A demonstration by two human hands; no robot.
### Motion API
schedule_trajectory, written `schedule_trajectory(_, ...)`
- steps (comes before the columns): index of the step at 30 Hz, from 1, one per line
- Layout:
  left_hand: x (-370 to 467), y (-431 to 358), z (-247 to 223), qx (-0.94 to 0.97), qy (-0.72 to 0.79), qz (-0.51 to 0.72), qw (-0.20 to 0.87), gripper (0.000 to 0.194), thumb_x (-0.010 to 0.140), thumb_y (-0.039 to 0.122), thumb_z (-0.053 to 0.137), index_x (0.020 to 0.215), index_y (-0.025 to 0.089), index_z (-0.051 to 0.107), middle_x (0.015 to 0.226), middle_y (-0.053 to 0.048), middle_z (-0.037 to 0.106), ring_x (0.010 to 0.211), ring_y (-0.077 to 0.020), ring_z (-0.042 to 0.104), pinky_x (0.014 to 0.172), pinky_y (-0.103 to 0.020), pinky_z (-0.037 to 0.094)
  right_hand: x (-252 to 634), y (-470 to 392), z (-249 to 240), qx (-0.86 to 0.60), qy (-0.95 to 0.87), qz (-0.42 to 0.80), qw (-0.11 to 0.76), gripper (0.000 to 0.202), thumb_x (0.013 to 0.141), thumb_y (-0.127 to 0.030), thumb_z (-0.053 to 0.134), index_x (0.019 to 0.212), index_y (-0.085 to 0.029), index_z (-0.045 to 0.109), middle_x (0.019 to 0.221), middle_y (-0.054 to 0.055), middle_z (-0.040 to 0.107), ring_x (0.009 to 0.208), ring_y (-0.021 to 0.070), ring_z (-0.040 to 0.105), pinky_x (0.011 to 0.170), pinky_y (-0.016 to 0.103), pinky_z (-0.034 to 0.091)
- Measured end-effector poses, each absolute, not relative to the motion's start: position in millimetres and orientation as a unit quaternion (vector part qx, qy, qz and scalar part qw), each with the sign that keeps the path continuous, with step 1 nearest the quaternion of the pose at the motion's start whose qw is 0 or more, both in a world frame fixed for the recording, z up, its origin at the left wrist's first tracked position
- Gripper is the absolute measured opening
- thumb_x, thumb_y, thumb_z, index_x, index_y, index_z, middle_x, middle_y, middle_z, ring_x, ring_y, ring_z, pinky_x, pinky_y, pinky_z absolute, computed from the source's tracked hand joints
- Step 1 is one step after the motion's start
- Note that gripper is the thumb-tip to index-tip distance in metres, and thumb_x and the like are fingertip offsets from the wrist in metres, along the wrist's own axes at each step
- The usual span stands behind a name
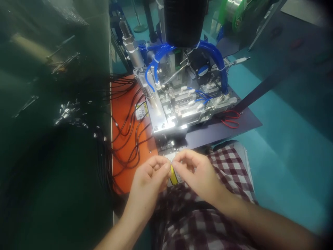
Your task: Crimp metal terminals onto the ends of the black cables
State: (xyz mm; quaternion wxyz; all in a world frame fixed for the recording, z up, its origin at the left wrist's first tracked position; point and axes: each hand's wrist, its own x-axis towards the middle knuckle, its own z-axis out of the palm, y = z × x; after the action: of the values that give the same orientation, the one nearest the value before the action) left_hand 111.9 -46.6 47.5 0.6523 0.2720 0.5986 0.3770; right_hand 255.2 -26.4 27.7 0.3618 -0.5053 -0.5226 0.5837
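Your left hand (168,166) and right hand (174,163) had thumb and forefinger pinched close together, a tiny, unclear piece between them! They were just in front of the metal machine (182,104).

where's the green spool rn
In the head view, the green spool is at the top, right of centre, beyond the machine and up and to the right of the arching blue tubes.

The person wears a maroon-and-white checked garment (231,159) over the lap, with pale bluish cloth (246,156) along its right edge. The left hand (151,175) and right hand (201,172) are bare.
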Motion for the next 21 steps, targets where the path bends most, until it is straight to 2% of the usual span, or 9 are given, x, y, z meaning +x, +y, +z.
schedule_trajectory(5,112,-51,44,0.275,0.586,0.395,0.652,0.019,0.083,0.033,0.064,0.081,0.017,0.053,0.058,0.006,0.05,0.044,-0.0022,0.026,0.044,-0.018,0.019,254,-29,25,-0.491,-0.484,0.645,0.331,0.012,0.085,-0.027,0.056,0.077,-0.018,0.055,0.054,-0.006,0.049,0.046,0.0075,0.043,0.044,0.019,0.035)
schedule_trajectory(15,112,-54,46,0.315,0.579,0.372,0.654,0.019,0.084,0.032,0.063,0.078,0.015,0.055,0.061,0.004,0.054,0.044,-0.0015,0.03,0.043,-0.016,0.021,267,-14,40,-0.486,-0.555,0.607,0.297,0.008,0.08,-0.017,0.057,0.073,-0.015,0.06,0.064,-0.003,0.056,0.056,0.0088,0.047,0.053,0.022,0.038)
schedule_trajectory(18,111,-56,46,0.338,0.586,0.354,0.646,0.02,0.084,0.034,0.062,0.079,0.016,0.056,0.062,0.004,0.055,0.044,-0.0016,0.03,0.043,-0.016,0.021,270,-9,41,-0.474,-0.553,0.632,0.265,0.008,0.078,-0.017,0.058,0.071,-0.015,0.06,0.063,-0.002,0.055,0.056,0.0091,0.046,0.053,0.022,0.037)
schedule_trajectory(21,109,-57,48,0.365,0.599,0.323,0.636,0.02,0.083,0.035,0.063,0.082,0.016,0.058,0.061,0.003,0.055,0.047,-0.0034,0.036,0.044,-0.015,0.025,277,-1,43,-0.438,-0.536,0.693,0.204,0.007,0.076,-0.018,0.058,0.07,-0.014,0.06,0.06,-0.003,0.053,0.054,0.0091,0.044,0.051,0.022,0.036)
